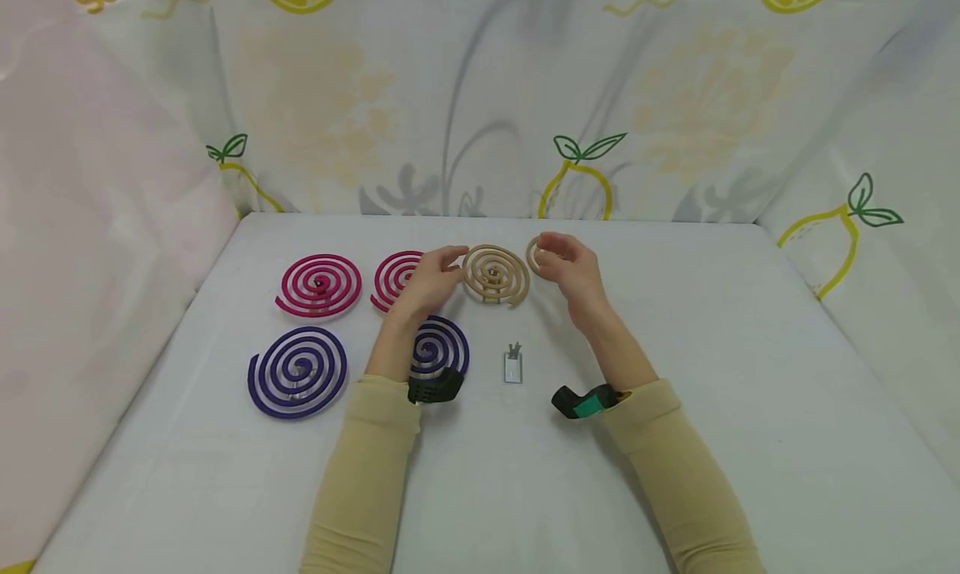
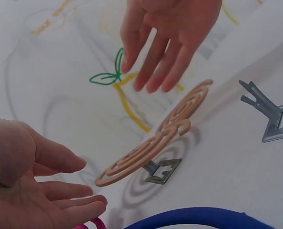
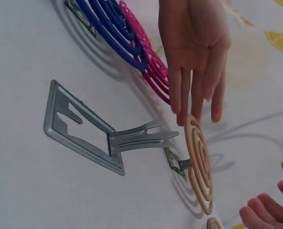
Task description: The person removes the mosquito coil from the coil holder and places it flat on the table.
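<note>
A tan mosquito coil [image 1: 495, 276] sits raised on a small metal stand [image 2: 164, 171] at the back middle of the table. My left hand [image 1: 437, 281] is just left of it, fingers relaxed and apart from the coil, holding nothing. On its other side my right hand [image 1: 573, 272] hovers with loosely bent fingers and nothing in them. Behind those fingers a second tan coil [image 1: 533, 257] is partly hidden in the head view. Nearer to me stands a bare metal coil stand [image 1: 513, 366], its forked prong upright, with no coil on it.
Two pink coils, one at far left [image 1: 318, 286] and one partly behind my left hand [image 1: 388, 276], stand at the back. Two dark blue coils, one at left [image 1: 297, 372] and one beside my left wrist [image 1: 442, 346], are nearer. Printed cloth [image 1: 495, 82] hangs behind the white table [image 1: 712, 324].
</note>
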{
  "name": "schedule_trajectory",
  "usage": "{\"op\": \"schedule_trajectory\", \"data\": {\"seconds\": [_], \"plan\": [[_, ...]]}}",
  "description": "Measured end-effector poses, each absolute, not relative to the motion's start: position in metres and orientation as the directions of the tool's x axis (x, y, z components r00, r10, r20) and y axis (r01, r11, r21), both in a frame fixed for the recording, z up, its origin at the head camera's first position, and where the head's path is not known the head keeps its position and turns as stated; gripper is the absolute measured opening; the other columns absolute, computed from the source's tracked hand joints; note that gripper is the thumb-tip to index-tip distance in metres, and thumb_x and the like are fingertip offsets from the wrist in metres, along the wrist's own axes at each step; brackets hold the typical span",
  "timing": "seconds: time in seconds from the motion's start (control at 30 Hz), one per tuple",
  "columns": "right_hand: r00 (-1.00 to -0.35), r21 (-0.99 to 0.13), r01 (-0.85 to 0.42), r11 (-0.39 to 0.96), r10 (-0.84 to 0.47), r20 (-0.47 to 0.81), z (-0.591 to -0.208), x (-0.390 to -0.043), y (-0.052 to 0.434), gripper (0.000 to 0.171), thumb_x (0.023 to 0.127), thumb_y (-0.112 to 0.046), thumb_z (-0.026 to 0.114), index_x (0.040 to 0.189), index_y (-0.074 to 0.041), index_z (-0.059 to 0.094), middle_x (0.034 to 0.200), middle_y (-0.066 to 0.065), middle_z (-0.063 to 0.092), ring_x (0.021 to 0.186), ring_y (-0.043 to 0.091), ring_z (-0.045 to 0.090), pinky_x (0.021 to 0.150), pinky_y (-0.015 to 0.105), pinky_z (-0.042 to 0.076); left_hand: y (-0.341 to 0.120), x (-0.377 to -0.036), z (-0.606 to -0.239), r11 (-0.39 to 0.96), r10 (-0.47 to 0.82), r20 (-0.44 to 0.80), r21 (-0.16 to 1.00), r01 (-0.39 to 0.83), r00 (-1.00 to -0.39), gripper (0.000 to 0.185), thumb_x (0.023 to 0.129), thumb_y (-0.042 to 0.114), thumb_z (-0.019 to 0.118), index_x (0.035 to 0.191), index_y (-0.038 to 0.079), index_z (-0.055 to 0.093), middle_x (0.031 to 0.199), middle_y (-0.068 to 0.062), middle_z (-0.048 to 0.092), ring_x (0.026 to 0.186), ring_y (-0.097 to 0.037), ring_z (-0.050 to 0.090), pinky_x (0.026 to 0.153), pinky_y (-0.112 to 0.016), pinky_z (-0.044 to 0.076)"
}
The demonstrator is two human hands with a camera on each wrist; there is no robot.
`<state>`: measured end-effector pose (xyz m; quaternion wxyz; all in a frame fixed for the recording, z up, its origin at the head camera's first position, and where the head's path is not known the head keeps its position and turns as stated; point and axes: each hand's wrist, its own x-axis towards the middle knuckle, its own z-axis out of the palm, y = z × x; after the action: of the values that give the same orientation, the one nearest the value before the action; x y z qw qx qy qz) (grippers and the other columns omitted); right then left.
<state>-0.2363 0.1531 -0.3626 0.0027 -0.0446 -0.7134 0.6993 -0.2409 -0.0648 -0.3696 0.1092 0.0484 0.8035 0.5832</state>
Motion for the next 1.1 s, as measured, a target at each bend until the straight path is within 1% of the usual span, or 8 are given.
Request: {"op": "schedule_trajectory", "data": {"seconds": [0.13,0.3,0.4,0.5,0.63,0.83,1.0,1.1], "plan": [[-0.996,-0.996,0.077,0.033,0.048,-0.075,-0.368,-0.238,0.152,0.043,0.096,0.0,0.056,0.137,0.008,0.05,0.139,0.026,0.051,0.1,0.011,0.057,0.107,0.041,0.048,-0.063,-0.241,-0.373,0.332,0.212,-0.126,0.942,-0.05,-0.969,0.048,0.102,0.004,0.047,0.148,-0.002,0.042,0.157,-0.021,0.037,0.144,-0.036,0.038,0.12,-0.041,0.031],[-0.992,-0.99,0.129,0.053,0.021,-0.128,-0.375,-0.239,0.149,0.047,0.096,0.001,0.055,0.141,0.008,0.045,0.143,0.026,0.048,0.113,0.021,0.056,0.11,0.046,0.045,-0.059,-0.242,-0.376,0.353,0.209,-0.122,0.935,-0.042,-0.97,0.049,0.1,0.005,0.047,0.148,-0.006,0.04,0.156,-0.023,0.038,0.143,-0.035,0.041,0.121,-0.04,0.029],[-0.988,-0.987,0.154,0.052,0.009,-0.154,-0.38,-0.24,0.148,0.048,0.096,0.001,0.055,0.143,0.007,0.044,0.144,0.025,0.047,0.118,0.024,0.054,0.109,0.046,0.045,-0.059,-0.243,-0.379,0.358,0.212,-0.125,0.933,-0.042,-0.969,0.051,0.1,0.004,0.047,0.148,-0.007,0.039,0.155,-0.023,0.039,0.144,-0.034,0.038,0.121,-0.04,0.028],[-0.984,-0.984,0.177,0.028,0.001,-0.177,-0.385,-0.241,0.148,0.049,0.096,0.001,0.056,0.143,0.006,0.043,0.141,0.023,0.049,0.118,0.023,0.053,0.109,0.044,0.046,-0.059,-0.243,-0.382,0.347,0.219,-0.131,0.937,-0.049,-0.967,0.052,0.099,0.003,0.045,0.149,-0.009,0.037,0.156,-0.023,0.038,0.145,-0.034,0.037,0.121,-0.04,0.028],[-0.981,-0.981,0.196,-0.012,-0.006,-0.196,-0.389,-0.242,0.148,0.051,0.095,0.003,0.055,0.145,0.006,0.041,0.135,0.019,0.05,0.111,0.017,0.055,0.109,0.04,0.047,-0.058,-0.244,-0.384,0.328,0.213,-0.136,0.943,-0.061,-0.967,0.053,0.098,0.002,0.045,0.149,-0.009,0.035,0.156,-0.024,0.037,0.144,-0.035,0.038,0.12,-0.041,0.031],[-0.98,-0.979,0.2,-0.045,-0.009,-0.2,-0.392,-0.243,0.149,0.05,0.094,0.009,0.054,0.143,0.009,0.043,0.134,0.021,0.05,0.095,0.009,0.057,0.104,0.035,0.05,-0.057,-0.244,-0.384,0.315,0.18,-0.155,0.945,-0.092,-0.971,0.054,0.098,0.001,0.047,0.15,-0.008,0.035,0.154,-0.026,0.039,0.142,-0.034,0.042,0.117,-0.041,0.036],[-0.979,-0.978,0.205,-0.026,-0.008,-0.205,-0.395,-0.244,0.15,0.048,0.093,0.008,0.056,0.14,0.01,0.047,0.125,0.017,0.054,0.095,0.011,0.058,0.093,0.025,0.053,-0.056,-0.244,-0.384,0.269,0.159,-0.172,0.955,-0.125,-0.972,0.056,0.097,-0.001,0.05,0.15,-0.006,0.034,0.151,-0.028,0.043,0.139,-0.034,0.045,0.113,-0.042,0.041],[-0.978,-0.978,0.207,-0.019,-0.005,-0.207,-0.397,-0.245,0.15,0.046,0.093,0.007,0.058,0.138,0.01,0.05,0.12,0.014,0.055,0.095,0.012,0.059,0.088,0.021,0.053,-0.055,-0.244,-0.384,0.239,0.148,-0.175,0.961,-0.137,-0.973,0.057,0.096,-0.002,0.052,0.15,-0.006,0.034,0.149,-0.029,0.045,0.137,-0.034,0.047,0.11,-0.042,0.045]]}}
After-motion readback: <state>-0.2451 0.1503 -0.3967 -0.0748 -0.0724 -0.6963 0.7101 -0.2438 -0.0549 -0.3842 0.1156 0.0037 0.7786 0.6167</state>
